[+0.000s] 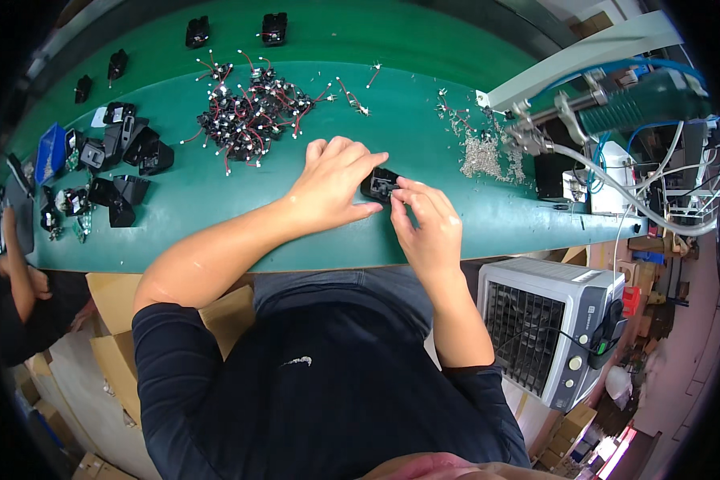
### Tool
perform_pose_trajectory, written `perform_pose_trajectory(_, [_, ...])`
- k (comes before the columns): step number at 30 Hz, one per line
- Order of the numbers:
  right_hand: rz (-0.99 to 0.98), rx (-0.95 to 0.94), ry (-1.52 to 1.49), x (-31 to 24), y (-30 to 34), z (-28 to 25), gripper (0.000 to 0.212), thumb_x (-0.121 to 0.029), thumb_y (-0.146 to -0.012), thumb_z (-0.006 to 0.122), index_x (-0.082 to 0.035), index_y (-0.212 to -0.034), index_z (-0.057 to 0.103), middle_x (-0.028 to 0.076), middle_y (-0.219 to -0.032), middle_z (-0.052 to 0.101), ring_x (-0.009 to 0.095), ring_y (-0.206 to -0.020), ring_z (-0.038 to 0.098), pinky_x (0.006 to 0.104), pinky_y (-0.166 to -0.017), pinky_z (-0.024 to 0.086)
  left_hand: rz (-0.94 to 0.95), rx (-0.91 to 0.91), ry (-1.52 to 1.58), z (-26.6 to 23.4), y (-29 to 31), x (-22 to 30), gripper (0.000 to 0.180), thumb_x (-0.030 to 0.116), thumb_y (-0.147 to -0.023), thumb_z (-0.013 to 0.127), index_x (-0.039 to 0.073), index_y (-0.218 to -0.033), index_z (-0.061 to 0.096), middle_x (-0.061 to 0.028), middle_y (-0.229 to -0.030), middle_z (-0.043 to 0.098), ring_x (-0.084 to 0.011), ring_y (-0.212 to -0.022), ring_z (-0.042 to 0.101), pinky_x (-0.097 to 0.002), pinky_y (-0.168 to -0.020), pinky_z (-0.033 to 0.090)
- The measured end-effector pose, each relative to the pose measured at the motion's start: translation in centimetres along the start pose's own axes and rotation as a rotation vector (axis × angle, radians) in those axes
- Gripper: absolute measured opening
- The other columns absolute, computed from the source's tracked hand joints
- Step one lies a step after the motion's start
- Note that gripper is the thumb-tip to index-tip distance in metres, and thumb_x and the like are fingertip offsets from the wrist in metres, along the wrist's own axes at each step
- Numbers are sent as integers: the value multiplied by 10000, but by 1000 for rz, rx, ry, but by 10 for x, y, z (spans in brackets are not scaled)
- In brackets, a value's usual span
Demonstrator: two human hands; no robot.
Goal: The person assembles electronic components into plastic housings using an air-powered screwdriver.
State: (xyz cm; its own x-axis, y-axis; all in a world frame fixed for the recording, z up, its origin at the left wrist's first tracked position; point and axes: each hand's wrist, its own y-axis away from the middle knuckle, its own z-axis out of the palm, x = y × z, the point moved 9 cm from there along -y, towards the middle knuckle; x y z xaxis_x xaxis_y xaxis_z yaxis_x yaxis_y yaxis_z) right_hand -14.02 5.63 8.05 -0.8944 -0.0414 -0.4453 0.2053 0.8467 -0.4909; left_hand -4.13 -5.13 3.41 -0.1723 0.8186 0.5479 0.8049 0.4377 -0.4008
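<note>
A small black plastic housing point(378, 185) lies on the green work table, its hollow side facing up. My left hand point(334, 180) rests on the table at the housing's left, with index finger and thumb spanning its far and near sides. Over the housing's right end, my right hand point(429, 220) has its thumb and fingers drawn together in a pinch. Whatever sits between those fingertips is too small to make out. Beyond my left hand is a heap of black parts with red and black wires point(252, 116).
Loose silver screws point(486, 156) lie in a pile at the right, near a green-handled tool on a stand point(640, 108). Black housings point(128, 148) and a blue tray point(51, 154) are at the left. A grey air cooler point(536, 328) stands below the table. Another person's arm point(16, 264) shows far left.
</note>
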Motion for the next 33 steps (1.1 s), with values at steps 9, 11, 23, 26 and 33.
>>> perform_pose_trajectory(9, [202, -61, -274, 19, 8, 4, 159, 4, -841, 783, -38, -974, 705, 171, -1254, 733, 302, -1059, 759, 376, -896, 611, -50, -106, 137, 3, 1, -23, 914, 182, -744, 899, 91, -1542, 463, -120, -1355, 585, -317, -1290, 524, -486, -1095, 332])
perform_pose_trajectory(11, [239, -62, -304, 18, 8, 3, 158, 8, -840, 780, -35, -972, 704, 172, -1259, 731, 297, -1056, 761, 373, -901, 610, -11, -104, 121, -1, 1, -19, 968, 189, -730, 912, 87, -1564, 431, -133, -1406, 570, -328, -1336, 510, -496, -1117, 327])
perform_pose_trajectory(23, [35, 69, 120, -9, 0, 20, 162, -46, -777, 806, -63, -906, 709, 87, -1188, 726, 302, -1003, 711, 424, -836, 553, 14, -111, 163, 18, -7, -10, 921, 200, -708, 907, 51, -1494, 451, -175, -1411, 566, -336, -1324, 542, -515, -1060, 355])
perform_pose_trajectory(26, [19, 59, 124, -14, -3, 18, 154, -43, -787, 793, -52, -912, 704, 88, -1184, 716, 308, -994, 706, 429, -832, 550, 77, -4, 170, 11, -4, -3, 820, 164, -704, 873, 36, -1422, 498, -176, -1371, 583, -349, -1292, 556, -514, -1029, 374])
perform_pose_trajectory(33, [57, -8, 73, -11, -2, 18, 161, -28, -801, 774, -37, -944, 698, 93, -1171, 701, 310, -997, 699, 432, -824, 545, 107, 8, 122, 4, -4, 5, 898, 175, -672, 888, 20, -1459, 485, -178, -1325, 572, -370, -1231, 554, -488, -1010, 400])
